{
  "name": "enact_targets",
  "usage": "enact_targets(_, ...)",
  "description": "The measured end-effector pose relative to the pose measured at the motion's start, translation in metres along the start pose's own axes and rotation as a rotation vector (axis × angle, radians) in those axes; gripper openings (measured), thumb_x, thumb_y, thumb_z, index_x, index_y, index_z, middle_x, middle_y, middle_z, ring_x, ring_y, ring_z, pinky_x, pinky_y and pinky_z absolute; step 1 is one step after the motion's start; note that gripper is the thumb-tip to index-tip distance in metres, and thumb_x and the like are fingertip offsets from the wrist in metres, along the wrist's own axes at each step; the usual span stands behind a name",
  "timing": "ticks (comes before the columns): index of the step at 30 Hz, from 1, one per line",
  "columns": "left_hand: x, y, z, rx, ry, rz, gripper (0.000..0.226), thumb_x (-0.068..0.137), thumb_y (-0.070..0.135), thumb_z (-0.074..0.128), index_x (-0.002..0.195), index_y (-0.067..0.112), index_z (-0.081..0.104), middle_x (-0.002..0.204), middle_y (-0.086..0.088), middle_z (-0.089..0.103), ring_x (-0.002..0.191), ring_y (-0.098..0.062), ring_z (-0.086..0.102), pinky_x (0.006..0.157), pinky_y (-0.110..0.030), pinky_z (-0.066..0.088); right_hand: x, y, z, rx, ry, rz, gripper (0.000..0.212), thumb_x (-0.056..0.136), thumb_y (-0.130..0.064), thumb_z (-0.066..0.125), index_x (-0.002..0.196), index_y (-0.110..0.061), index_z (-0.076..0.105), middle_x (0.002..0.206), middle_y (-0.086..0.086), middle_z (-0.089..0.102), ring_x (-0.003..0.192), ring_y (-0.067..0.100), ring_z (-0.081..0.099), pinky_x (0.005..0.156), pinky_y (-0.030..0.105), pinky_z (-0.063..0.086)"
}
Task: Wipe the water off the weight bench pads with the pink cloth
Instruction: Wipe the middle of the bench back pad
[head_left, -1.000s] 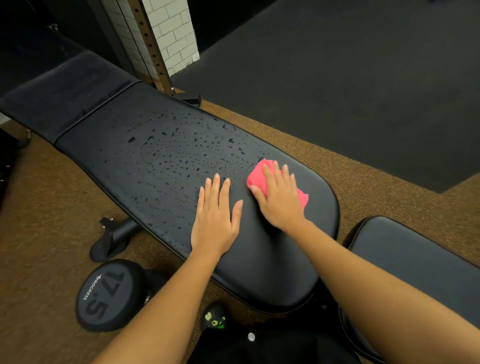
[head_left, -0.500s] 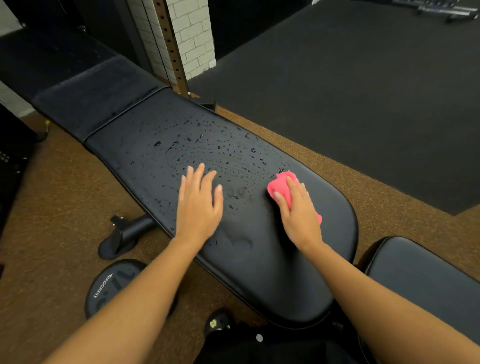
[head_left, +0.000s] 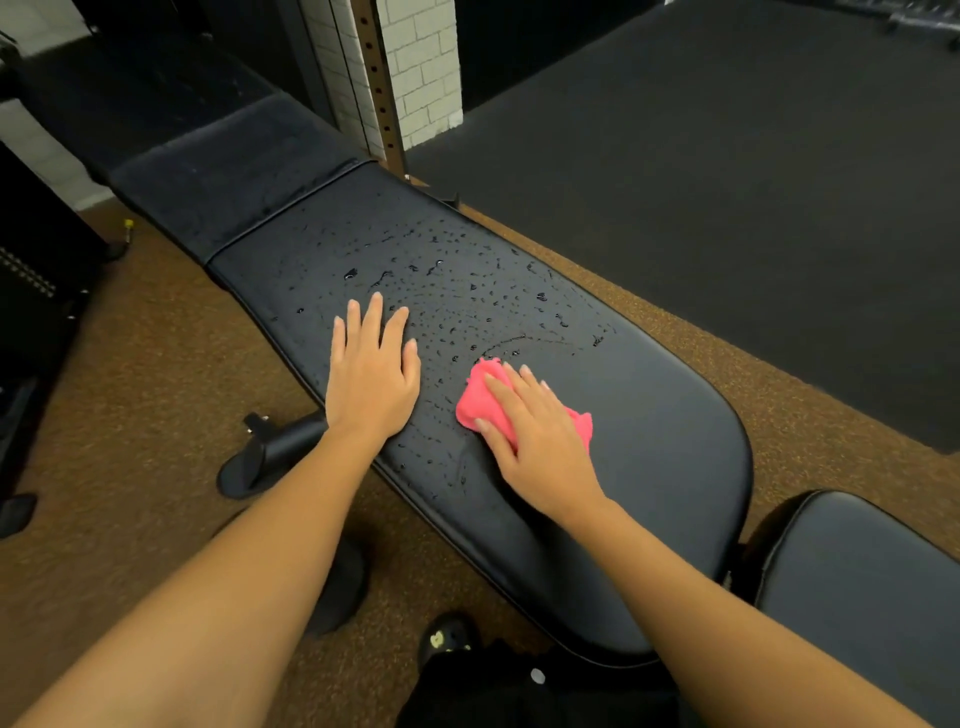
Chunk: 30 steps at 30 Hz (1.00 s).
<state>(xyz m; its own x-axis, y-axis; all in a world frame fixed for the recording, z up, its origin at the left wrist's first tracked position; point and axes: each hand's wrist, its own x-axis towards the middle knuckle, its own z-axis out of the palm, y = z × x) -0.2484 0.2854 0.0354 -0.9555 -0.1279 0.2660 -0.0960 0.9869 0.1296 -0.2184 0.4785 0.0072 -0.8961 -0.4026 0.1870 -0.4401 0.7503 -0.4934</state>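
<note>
The long black back pad (head_left: 649, 415) of the weight bench runs from upper left to lower right, with water drops (head_left: 467, 296) spread over its middle and far part. My right hand (head_left: 540, 431) presses the crumpled pink cloth (head_left: 475, 405) flat onto the pad, fingers straight on top of it. My left hand (head_left: 371, 374) lies flat on the wet pad just left of the cloth, fingers straight and spread. The pad's near, right part looks dry. A second black pad, the seat (head_left: 857, 587), sits at the lower right.
A darker fabric-covered section (head_left: 223, 166) continues the bench at the upper left. The bench's foot bar (head_left: 270, 452) sticks out on the brown floor below my left arm. A perforated rack upright (head_left: 379, 78) and white brick wall stand behind. Black rubber flooring (head_left: 727, 156) lies to the right.
My right hand has slid the pink cloth leftward and nearer across the pad, leaving a curved wiped streak. My left hand has moved further up the pad. The camera view has shifted.
</note>
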Motion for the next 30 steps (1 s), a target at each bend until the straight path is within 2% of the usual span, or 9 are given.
enact_targets(2,0.0,0.0,0.001,0.009,-0.006,0.001,0.046,0.099,0.029,0.033,0.142,0.011,0.037,0.152,-0.014,0.026,0.142,-0.035,0.015,0.116,-0.044,0.008,0.001,0.01,-0.003,0.023,0.029,0.075,0.055,0.098,-0.045,0.036,0.146,-0.017,0.034,0.155,0.002,0.027,0.145,0.023,0.018,0.118,0.033,0.009)
enact_targets(6,0.0,0.003,0.001,0.015,-0.009,-0.012,0.046,0.1,0.029,0.031,0.142,0.012,0.036,0.153,-0.014,0.025,0.142,-0.034,0.014,0.117,-0.043,0.008,0.017,0.008,-0.004,0.035,0.062,0.262,0.055,0.1,-0.039,0.036,0.148,-0.015,0.026,0.157,0.005,0.019,0.146,0.026,0.008,0.117,0.032,0.003)
enact_targets(10,0.0,0.003,0.002,0.016,-0.011,-0.011,0.046,0.099,0.028,0.033,0.142,0.012,0.037,0.153,-0.013,0.026,0.142,-0.033,0.015,0.116,-0.043,0.009,0.007,-0.016,0.004,0.026,0.013,0.074,0.055,0.1,-0.039,0.037,0.148,-0.015,0.026,0.157,0.005,0.019,0.146,0.025,0.011,0.115,0.031,-0.002)
enact_targets(15,-0.001,0.001,0.002,0.017,0.003,-0.008,0.045,0.099,0.027,0.035,0.141,0.012,0.039,0.152,-0.014,0.028,0.142,-0.034,0.017,0.116,-0.043,0.011,-0.032,-0.01,0.005,-0.018,-0.109,-0.219,0.054,0.097,-0.041,0.04,0.143,-0.013,0.038,0.153,0.003,0.031,0.142,0.023,0.025,0.117,0.034,0.014)
enact_targets(18,-0.001,0.001,0.001,0.023,0.007,-0.007,0.045,0.099,0.027,0.034,0.141,0.012,0.039,0.152,-0.014,0.028,0.141,-0.034,0.018,0.116,-0.043,0.011,-0.028,0.013,-0.002,-0.039,-0.04,-0.126,0.057,0.097,-0.047,0.032,0.142,-0.013,0.04,0.151,0.006,0.035,0.141,0.026,0.029,0.116,0.04,0.023)
enact_targets(22,-0.001,0.002,0.001,0.021,0.006,-0.016,0.045,0.099,0.028,0.034,0.141,0.012,0.038,0.152,-0.013,0.027,0.142,-0.033,0.016,0.116,-0.042,0.01,-0.003,0.002,0.0,0.007,0.015,0.118,0.057,0.099,-0.043,0.034,0.148,-0.015,0.027,0.157,0.003,0.02,0.146,0.025,0.012,0.115,0.029,0.0)
enact_targets(24,-0.001,0.001,0.002,0.018,0.009,-0.014,0.045,0.099,0.027,0.035,0.141,0.012,0.038,0.152,-0.013,0.027,0.142,-0.033,0.017,0.116,-0.043,0.01,-0.002,-0.018,0.006,0.028,0.005,0.066,0.056,0.099,-0.041,0.036,0.148,-0.015,0.027,0.157,0.005,0.021,0.146,0.025,0.013,0.115,0.03,-0.001)
enact_targets(27,-0.001,0.0,0.002,0.013,0.016,-0.007,0.044,0.098,0.026,0.036,0.14,0.011,0.04,0.151,-0.014,0.029,0.141,-0.034,0.019,0.115,-0.044,0.012,-0.023,-0.042,0.017,0.031,-0.074,-0.112,0.057,0.098,-0.042,0.035,0.147,-0.015,0.029,0.155,0.005,0.025,0.145,0.024,0.018,0.117,0.035,0.006)
enact_targets(30,-0.001,0.0,0.002,0.015,0.02,-0.003,0.044,0.099,0.026,0.036,0.14,0.011,0.04,0.151,-0.014,0.03,0.141,-0.034,0.02,0.115,-0.044,0.013,-0.05,-0.038,0.017,0.007,-0.145,-0.255,0.056,0.098,-0.042,0.039,0.147,-0.017,0.031,0.156,0.002,0.025,0.145,0.02,0.019,0.118,0.033,0.01)
